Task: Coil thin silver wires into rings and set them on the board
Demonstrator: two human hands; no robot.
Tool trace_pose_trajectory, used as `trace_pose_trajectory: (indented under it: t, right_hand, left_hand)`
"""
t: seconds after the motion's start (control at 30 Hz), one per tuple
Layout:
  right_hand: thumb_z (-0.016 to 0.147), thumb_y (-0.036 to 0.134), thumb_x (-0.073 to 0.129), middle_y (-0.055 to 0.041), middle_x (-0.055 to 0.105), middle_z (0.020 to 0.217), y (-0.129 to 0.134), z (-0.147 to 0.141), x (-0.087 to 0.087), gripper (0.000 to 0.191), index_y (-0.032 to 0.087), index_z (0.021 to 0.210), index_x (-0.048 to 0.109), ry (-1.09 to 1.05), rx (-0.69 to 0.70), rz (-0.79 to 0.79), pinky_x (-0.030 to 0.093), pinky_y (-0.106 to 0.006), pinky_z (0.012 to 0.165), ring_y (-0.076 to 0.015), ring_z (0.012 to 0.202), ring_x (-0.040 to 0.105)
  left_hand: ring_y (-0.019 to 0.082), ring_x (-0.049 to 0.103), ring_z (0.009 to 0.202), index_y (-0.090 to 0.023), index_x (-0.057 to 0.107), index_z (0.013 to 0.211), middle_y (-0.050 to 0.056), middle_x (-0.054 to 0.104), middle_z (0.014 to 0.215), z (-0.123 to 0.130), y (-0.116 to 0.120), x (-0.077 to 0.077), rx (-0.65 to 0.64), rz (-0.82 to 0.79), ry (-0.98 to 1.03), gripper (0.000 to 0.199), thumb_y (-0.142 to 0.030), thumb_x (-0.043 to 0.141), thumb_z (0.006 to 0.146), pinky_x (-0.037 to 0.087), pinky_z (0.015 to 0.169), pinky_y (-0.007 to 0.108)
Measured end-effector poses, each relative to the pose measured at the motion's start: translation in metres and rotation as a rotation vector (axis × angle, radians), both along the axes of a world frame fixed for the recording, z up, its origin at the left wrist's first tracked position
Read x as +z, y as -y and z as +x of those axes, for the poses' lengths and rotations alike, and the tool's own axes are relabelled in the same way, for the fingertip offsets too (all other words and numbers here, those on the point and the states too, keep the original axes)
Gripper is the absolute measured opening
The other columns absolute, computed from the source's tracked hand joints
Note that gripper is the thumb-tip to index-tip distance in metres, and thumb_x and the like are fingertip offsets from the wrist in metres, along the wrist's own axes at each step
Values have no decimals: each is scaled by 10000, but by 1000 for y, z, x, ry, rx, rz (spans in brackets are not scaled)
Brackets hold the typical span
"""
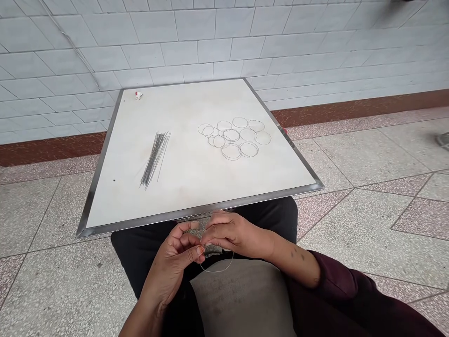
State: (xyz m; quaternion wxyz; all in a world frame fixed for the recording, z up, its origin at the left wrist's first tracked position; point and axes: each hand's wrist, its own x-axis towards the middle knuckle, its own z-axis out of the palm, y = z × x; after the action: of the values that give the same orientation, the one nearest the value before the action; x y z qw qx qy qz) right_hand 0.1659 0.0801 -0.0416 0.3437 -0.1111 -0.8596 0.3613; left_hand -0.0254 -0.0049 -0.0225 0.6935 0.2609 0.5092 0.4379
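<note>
A thin wire loop [218, 271] hangs below my fingertips, over my lap and just in front of the table's near edge. My left hand [180, 252] pinches the wire between thumb and index finger, its other fingers loosely curled. Close against it, my right hand [229, 232] also grips the wire with its fingertips; the point where the wire ends meet is hidden by the fingers. On the white table [189, 187], a bundle of straight wires [154, 160] lies at the left. Several wire rings [231, 136] lie partly overlapping at the right.
A metal rim [210, 206] borders the table. A small white and red object [138, 95] sits near its far left corner. Behind stands a tiled wall [196, 51]. My knees are under the near edge, and speckled floor [63, 285] surrounds the table.
</note>
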Motion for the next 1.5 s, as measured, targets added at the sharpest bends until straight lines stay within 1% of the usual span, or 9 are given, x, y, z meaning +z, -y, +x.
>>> trace_pose_trajectory:
  t: [0.33, 0.6, 0.7, 0.83, 0.93, 1.1, 1.27, 1.37, 1.5]
  right_hand:
    - [992, 240, 556, -54, 656, 879, 0, 0, 0, 153, 156, 990, 684, 11, 0, 0, 540, -255, 773, -130, 822, 613]
    - [982, 233, 572, -65, 637, 981, -2, 3, 6, 138, 163, 1060, 662, 91, 71, -60, 533, -260, 857, -135, 925, 618]
    - [977, 180, 570, -45, 630, 913, -1, 2, 11, 89, 158, 997, 654, 106, 73, -83, 521, -240, 818, -123, 867, 604]
    - [940, 133, 586, -30, 578, 864, 1, 2, 11, 47, 162, 948, 623, 105, -74, -97, 491, -219, 681, -120, 768, 551]
    - [925, 115, 578, -29, 561, 859, 2, 2, 8, 62, 170, 937, 602, 63, -159, -98, 487, -226, 663, -127, 763, 535]
    - [937, 110, 554, -49, 580, 888, 0, 1, 8, 87, 174, 947, 612, 60, -148, -23, 511, -260, 742, -150, 849, 559]
    - [943, 123, 552, -50, 581, 876, 1, 1, 6, 84, 170, 935, 620, 96, -138, 6, 511, -251, 712, -146, 825, 563]
    - [939, 117, 551, -50, 575, 865, 2, 1, 5, 82, 164, 923, 617, 87, -146, 3, 512, -252, 714, -145, 817, 563]
    - [935, 115, 546, -50, 578, 870, 3, 0, 7, 88, 170, 933, 615, 105, -142, 7, 516, -251, 716, -147, 820, 561]
  left_hand:
    - [124, 614, 644, -210, 628, 1128, -14, 672, 739, 0, -1, -3, 2, 2, 3, 431, -264, 819, 744, 460, 673, 276]
    - [139, 606, 625, -193, 597, 1165, -6, 682, 715, -1, -6, 1, -78, 27, -52, 484, -253, 818, 738, 451, 630, 275]
    - [141, 605, 620, -190, 592, 1168, -7, 675, 707, -2, -9, 2, -90, 30, -55, 489, -248, 817, 738, 448, 616, 272]
    - [140, 615, 676, -204, 602, 1182, -5, 662, 758, 1, -12, 3, -22, 40, 1, 427, -285, 769, 797, 482, 685, 290]
    - [133, 597, 695, -214, 612, 1179, -6, 651, 779, 4, -11, 4, 47, 45, 42, 402, -283, 755, 809, 492, 704, 288]
    - [104, 529, 602, -212, 620, 1188, -10, 644, 785, 8, -10, 2, 92, 32, 40, 444, -280, 778, 779, 459, 595, 251]
    - [109, 545, 619, -212, 631, 1177, 2, 666, 803, 8, -10, 0, 56, 27, 40, 420, -289, 770, 788, 453, 611, 257]
    - [109, 548, 617, -210, 633, 1178, 6, 670, 811, 8, -10, 0, 70, 26, 32, 435, -293, 779, 777, 452, 618, 262]
    - [105, 540, 588, -212, 650, 1148, -5, 661, 796, 10, -10, 1, 101, 17, 7, 452, -300, 808, 734, 440, 580, 254]
